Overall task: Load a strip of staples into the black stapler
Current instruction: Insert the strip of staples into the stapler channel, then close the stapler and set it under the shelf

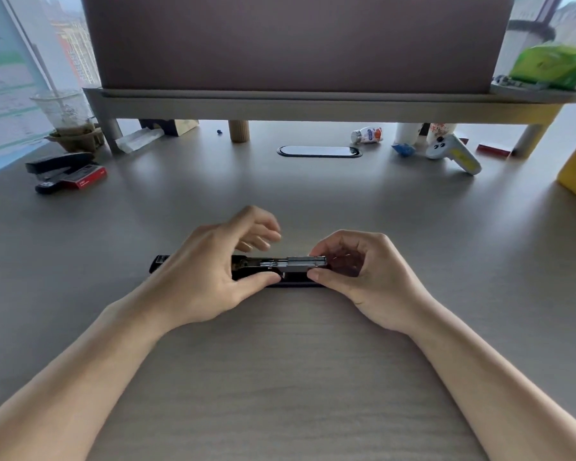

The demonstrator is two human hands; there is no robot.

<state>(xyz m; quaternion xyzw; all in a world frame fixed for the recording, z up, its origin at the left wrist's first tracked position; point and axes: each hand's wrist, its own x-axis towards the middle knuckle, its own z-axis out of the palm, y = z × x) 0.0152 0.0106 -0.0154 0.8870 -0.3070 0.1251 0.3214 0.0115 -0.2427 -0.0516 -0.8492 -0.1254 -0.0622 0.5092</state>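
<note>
The black stapler point(246, 271) lies flat and opened out on the grey desk point(290, 361), close to the person and running left to right, with its metal staple channel point(293, 263) exposed between the 2 hands. The left hand point(210, 274) rests over the stapler's left part, thumb tip pressed to its near edge and fingers loosely curled above it, grasping nothing, while the right hand point(366, 277) pinches the right end of the channel between thumb and fingers. A second stapler point(59, 164) sits on a red staple box point(85, 179) far left, well apart
</note>
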